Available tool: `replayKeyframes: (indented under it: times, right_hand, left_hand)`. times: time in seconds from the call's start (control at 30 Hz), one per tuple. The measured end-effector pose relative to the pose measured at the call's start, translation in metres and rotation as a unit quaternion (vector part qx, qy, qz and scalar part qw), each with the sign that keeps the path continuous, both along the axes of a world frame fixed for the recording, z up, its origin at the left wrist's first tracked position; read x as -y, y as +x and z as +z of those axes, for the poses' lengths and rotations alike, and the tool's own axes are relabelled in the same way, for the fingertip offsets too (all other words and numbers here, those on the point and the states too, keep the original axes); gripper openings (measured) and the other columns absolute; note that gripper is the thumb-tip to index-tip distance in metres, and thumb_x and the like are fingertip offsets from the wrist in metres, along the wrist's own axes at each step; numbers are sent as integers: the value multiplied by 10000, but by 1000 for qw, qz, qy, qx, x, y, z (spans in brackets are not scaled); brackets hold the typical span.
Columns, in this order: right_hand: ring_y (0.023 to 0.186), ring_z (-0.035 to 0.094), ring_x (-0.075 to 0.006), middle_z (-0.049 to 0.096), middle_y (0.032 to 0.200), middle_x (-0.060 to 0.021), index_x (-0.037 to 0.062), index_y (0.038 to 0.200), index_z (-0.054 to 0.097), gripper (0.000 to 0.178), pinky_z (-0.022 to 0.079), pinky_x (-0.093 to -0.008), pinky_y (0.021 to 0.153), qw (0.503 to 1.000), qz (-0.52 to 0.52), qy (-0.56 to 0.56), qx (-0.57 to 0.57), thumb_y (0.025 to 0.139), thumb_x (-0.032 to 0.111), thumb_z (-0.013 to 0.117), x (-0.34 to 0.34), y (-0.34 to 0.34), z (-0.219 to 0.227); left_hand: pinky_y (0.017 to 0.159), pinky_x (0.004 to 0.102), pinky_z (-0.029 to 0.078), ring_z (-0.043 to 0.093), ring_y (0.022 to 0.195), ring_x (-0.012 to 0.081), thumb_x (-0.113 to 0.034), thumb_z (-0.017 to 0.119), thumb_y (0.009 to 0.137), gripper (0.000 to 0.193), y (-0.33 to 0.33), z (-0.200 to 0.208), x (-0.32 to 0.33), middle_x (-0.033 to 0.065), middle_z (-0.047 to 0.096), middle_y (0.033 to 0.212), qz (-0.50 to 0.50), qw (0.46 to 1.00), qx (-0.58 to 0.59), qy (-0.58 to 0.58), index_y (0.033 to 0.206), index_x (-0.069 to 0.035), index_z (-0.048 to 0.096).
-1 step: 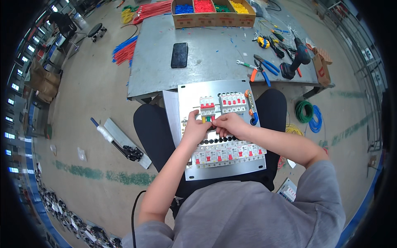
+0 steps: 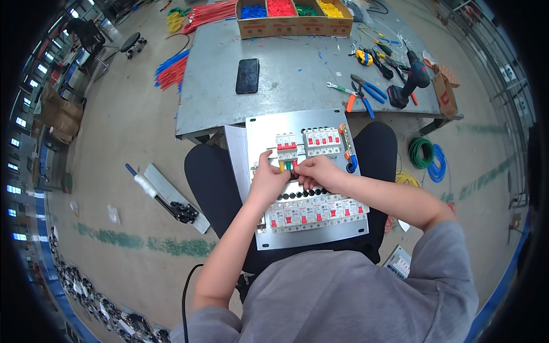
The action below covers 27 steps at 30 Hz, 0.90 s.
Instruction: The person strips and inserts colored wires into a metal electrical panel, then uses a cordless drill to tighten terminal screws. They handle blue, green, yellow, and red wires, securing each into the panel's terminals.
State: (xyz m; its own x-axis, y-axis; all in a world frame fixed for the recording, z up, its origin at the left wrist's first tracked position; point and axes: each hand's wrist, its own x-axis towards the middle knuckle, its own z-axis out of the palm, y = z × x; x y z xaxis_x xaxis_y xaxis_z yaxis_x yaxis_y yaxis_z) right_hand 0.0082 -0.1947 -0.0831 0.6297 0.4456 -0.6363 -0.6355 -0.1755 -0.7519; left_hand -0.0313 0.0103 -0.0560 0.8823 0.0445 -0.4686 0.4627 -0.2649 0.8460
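A metal mounting plate (image 2: 309, 234) rests on my lap, its far end near the table edge. My left hand (image 2: 270, 178) is at the left of the three-pole circuit breaker (image 2: 287, 144), one finger along its side and the thumb by the short wires under it. Those wires end in yellow (image 2: 282, 166), green and red sleeves at the breaker's lower terminals. My right hand (image 2: 320, 173) pinches at the red-sleeved wire (image 2: 295, 164). What lies between the left fingers is hidden. Nearer me sits a row of small breakers (image 2: 317, 212); a shorter breaker row (image 2: 322, 140) is at the upper right.
On the grey table (image 2: 211, 108) are a black phone (image 2: 247, 76), pliers (image 2: 369, 88), a cordless drill (image 2: 410, 80), a tape measure (image 2: 364, 58) and a cardboard box (image 2: 297, 28) of coloured sleeves. Coils of green wire (image 2: 421, 154) and blue wire (image 2: 436, 164) lie on the floor at right.
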Motion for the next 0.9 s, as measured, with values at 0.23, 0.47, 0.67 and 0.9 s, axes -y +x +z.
replayKeyframes:
  times: [0.23, 0.47, 0.67, 0.9]
  right_hand:
    - [610, 688, -178, 710, 772, -108, -80, 1197, 686, 241, 528, -290, 545, 999, -16, 39, 1, 1030, 37, 556, 4, -3, -3]
    - [585, 654, -188, 658, 701, -97, -104, 1229, 673, 297, 497, -299, 550, 994, -23, 97, -34, 1010, 32, 526, 10, 0, -9]
    - [697, 718, -204, 715, 833, -124, -87, 1248, 662, 285, 562, -301, 628, 990, 26, 110, -88, 1042, 57, 530, 14, 11, -2]
    - [955, 726, -149, 770, 1117, -90, -23, 1473, 613, 431, 588, -310, 835, 958, 271, 19, 95, 1122, 224, 583, 67, 15, 62]
  left_hand:
    - [1179, 497, 440, 485, 1450, 400, -240, 964, 720, 1144, -6, 11, -7, 213, 337, 1647, -203, 847, 333, 361, 1668, -147, 330]
    - [1191, 496, 432, 494, 1446, 406, -291, 1017, 605, 1220, 27, -8, -14, 168, 375, 1667, -216, 868, 341, 291, 1636, -138, 382]
    - [1095, 478, 526, 609, 1303, 397, -290, 1022, 584, 1143, 27, -10, -17, 134, 460, 1614, -202, 880, 337, 267, 1578, -155, 475]
    - [1099, 475, 522, 596, 1313, 389, -318, 1023, 591, 1121, 32, -12, -18, 131, 460, 1612, -209, 871, 352, 273, 1570, -178, 495]
